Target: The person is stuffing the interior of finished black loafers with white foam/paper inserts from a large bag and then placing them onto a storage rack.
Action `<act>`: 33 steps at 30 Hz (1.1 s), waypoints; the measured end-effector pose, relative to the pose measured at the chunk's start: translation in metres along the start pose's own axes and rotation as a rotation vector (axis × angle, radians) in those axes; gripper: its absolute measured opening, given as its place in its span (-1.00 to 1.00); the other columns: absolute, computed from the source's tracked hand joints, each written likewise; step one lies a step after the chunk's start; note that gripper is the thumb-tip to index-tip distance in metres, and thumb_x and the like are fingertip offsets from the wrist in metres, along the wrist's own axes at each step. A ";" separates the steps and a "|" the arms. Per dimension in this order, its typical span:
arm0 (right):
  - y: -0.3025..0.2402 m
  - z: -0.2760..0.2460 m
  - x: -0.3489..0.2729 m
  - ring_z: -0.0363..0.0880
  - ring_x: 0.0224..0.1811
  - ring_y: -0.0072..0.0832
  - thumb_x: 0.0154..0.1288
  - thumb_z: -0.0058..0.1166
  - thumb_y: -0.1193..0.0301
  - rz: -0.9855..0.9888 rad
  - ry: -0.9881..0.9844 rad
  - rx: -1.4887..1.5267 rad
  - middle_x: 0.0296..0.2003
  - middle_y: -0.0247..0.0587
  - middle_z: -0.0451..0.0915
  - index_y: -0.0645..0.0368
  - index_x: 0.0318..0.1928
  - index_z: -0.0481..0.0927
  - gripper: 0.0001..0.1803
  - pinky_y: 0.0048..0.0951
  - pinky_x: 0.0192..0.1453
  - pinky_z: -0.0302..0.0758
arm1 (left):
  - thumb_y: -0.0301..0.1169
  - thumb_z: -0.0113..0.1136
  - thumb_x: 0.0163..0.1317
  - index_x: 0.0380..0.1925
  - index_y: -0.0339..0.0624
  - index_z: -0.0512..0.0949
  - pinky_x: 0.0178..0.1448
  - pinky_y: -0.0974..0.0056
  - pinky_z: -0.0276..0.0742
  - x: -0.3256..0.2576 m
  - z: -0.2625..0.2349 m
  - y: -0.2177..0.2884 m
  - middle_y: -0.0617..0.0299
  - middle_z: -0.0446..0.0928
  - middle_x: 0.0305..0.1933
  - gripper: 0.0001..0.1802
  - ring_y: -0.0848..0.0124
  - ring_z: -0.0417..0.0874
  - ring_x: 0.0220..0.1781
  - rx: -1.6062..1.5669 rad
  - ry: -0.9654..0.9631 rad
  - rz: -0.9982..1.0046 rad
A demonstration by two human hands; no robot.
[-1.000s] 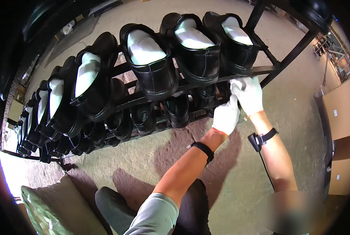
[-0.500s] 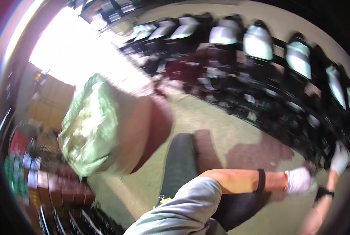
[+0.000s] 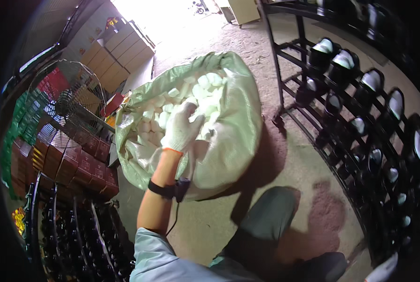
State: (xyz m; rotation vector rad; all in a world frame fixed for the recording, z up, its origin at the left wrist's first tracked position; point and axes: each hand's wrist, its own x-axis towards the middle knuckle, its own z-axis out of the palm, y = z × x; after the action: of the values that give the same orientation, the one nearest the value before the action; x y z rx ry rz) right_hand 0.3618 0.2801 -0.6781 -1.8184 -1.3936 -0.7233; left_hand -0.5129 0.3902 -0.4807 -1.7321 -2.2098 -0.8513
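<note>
A large pale-green woven sack (image 3: 240,145) stands on the floor in front of me, its top wide open. Inside it lie many rounded white wads (image 3: 203,87), whose material I cannot make out. My left hand (image 3: 181,127), in a white glove with an orange cuff, is down among the wads. Its thumb stands apart from the fingers, and nothing shows between them. A black strap with a small device circles that wrist. At the lower right edge, my right hand (image 3: 384,270), also white-gloved, is only partly in view beside the rack, with its fingers unclear.
A black rack (image 3: 278,80) holding dark shoes (image 3: 341,66) with pale insides runs along the right. To the left are a wire-caged fan (image 3: 64,108), stacked brown boxes (image 3: 85,164) and cartons (image 3: 118,54). Another black rack (image 3: 73,225) stands at lower left.
My view has swung left, bringing the sack to the centre. The left hand has gone from beside the shoe rack into the sack. The right hand now shows only at the lower right edge.
</note>
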 end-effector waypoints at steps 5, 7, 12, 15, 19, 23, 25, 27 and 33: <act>-0.461 0.031 0.058 0.68 0.29 -0.09 0.53 0.28 0.33 -0.177 -0.631 1.143 0.24 0.14 0.64 0.42 0.28 0.65 -0.53 -0.16 0.39 0.65 | 0.18 0.56 0.15 0.43 -0.41 0.51 0.44 -0.08 0.63 -0.037 0.013 -0.085 -0.38 0.68 0.24 0.04 -0.18 0.73 0.32 -0.092 -0.710 -0.163; -0.613 0.050 0.063 0.63 0.41 -0.04 0.40 0.36 0.44 -0.309 -0.892 1.587 0.33 0.15 0.63 0.36 0.42 0.61 -0.39 -0.07 0.51 0.59 | 0.17 0.58 0.15 0.48 -0.32 0.49 0.43 -0.21 0.61 -0.076 0.017 -0.064 -0.31 0.62 0.34 0.05 -0.19 0.72 0.30 0.235 -0.903 0.014; -0.894 0.096 0.022 0.51 0.54 0.18 0.27 0.44 0.20 -1.050 -1.215 0.960 0.55 0.24 0.43 0.21 0.52 0.51 -0.16 0.03 0.61 0.48 | 0.30 0.55 0.10 0.37 -0.15 0.64 0.27 -0.29 0.60 -0.089 0.028 -0.033 -0.12 0.55 0.35 -0.02 -0.10 0.68 0.29 0.491 -0.840 -0.009; -0.929 0.132 0.012 0.56 0.48 0.18 0.14 0.49 0.01 -1.368 -1.483 0.187 0.52 0.30 0.46 0.14 0.48 0.61 -0.09 0.03 0.55 0.53 | 0.28 0.56 0.13 0.32 -0.15 0.65 0.26 -0.19 0.62 -0.103 0.039 -0.099 -0.03 0.63 0.25 -0.07 -0.06 0.69 0.26 0.321 -0.747 0.025; -0.862 0.116 0.007 0.58 0.41 0.21 0.02 0.51 -0.10 -1.238 -1.326 0.275 0.40 0.21 0.59 0.06 0.42 0.70 -0.06 0.05 0.47 0.57 | 0.14 0.69 0.03 0.20 -0.13 0.63 0.21 -0.14 0.73 -0.105 -0.019 -0.154 -0.05 0.64 0.14 -0.15 -0.07 0.69 0.26 0.220 -0.688 -0.105; -0.827 0.096 -0.020 0.72 0.14 0.12 0.24 0.37 0.27 -1.453 -1.018 0.501 0.11 0.06 0.73 -0.05 0.33 0.76 -0.40 0.09 0.27 0.64 | 0.08 0.72 -0.02 0.22 -0.18 0.58 0.26 -0.14 0.74 -0.085 -0.018 -0.139 -0.09 0.59 0.20 -0.11 -0.08 0.69 0.26 0.176 -0.919 0.023; -0.817 0.123 -0.068 0.78 -0.01 0.04 0.34 0.28 0.31 -1.225 -1.206 0.590 0.00 0.06 0.71 0.04 0.22 0.78 -0.56 0.05 0.11 0.68 | -0.01 0.74 -0.05 0.24 -0.18 0.56 0.25 -0.14 0.75 -0.078 0.007 -0.114 -0.13 0.55 0.25 -0.11 -0.11 0.68 0.27 0.291 -1.042 0.121; -0.785 0.152 -0.057 0.79 -0.06 0.01 0.43 0.18 0.35 -1.071 -1.327 0.623 -0.09 0.05 0.68 0.07 0.12 0.78 -0.68 0.06 0.02 0.69 | -0.12 0.70 -0.02 0.16 -0.17 0.60 0.18 -0.12 0.79 -0.080 0.035 -0.089 -0.18 0.58 0.23 -0.24 -0.19 0.75 0.16 0.102 -0.897 0.269; -0.687 0.147 0.026 0.76 0.01 0.13 0.30 0.44 0.27 -0.471 -0.783 1.159 -0.04 0.10 0.69 0.16 0.13 0.67 -0.55 0.08 0.11 0.68 | -0.34 0.63 0.19 -0.09 -0.33 0.70 0.17 0.06 0.70 -0.085 0.058 -0.075 -0.15 0.69 0.30 -0.60 0.21 0.78 0.10 -0.804 -0.656 -0.733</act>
State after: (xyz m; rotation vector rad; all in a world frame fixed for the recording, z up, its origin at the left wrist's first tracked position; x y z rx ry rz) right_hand -0.2943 0.5200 -0.6013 -0.8029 -2.1099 0.6424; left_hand -0.5484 0.3419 -0.5930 -1.5945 -3.3773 -1.7146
